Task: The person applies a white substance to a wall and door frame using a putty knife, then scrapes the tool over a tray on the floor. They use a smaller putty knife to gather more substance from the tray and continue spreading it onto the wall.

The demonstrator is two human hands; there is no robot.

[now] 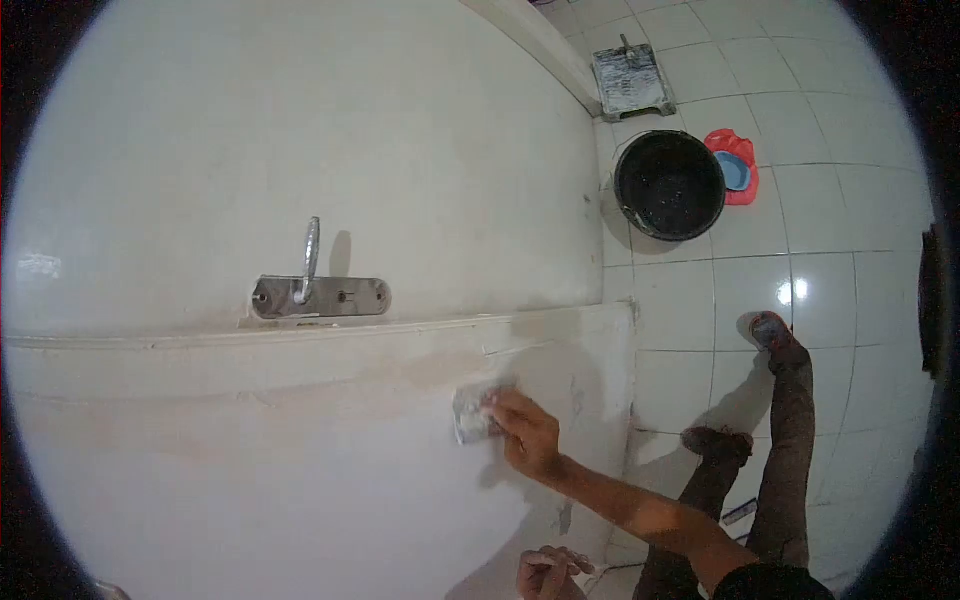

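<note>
My right hand [527,432] grips a flat whitish rectangular piece [474,415] and presses it against the white wall strip [330,480] beside the door. The piece is blurred, so whether it is a scraper or sandpaper cannot be told. My left hand [552,572] is low in the view near the wall, fingers curled and smeared with white; what they hold, if anything, is not clear. Left of my right hand, the surface shows a brownish patch [410,370] along the frame edge.
The white door [430,150] carries a metal handle plate [345,297]. On the tiled floor [750,270] stand a black bucket [668,190], a paint-smeared tray [632,80] and a blue bowl [733,171] on a red plastic bag [742,142]. My legs [790,440] are at lower right.
</note>
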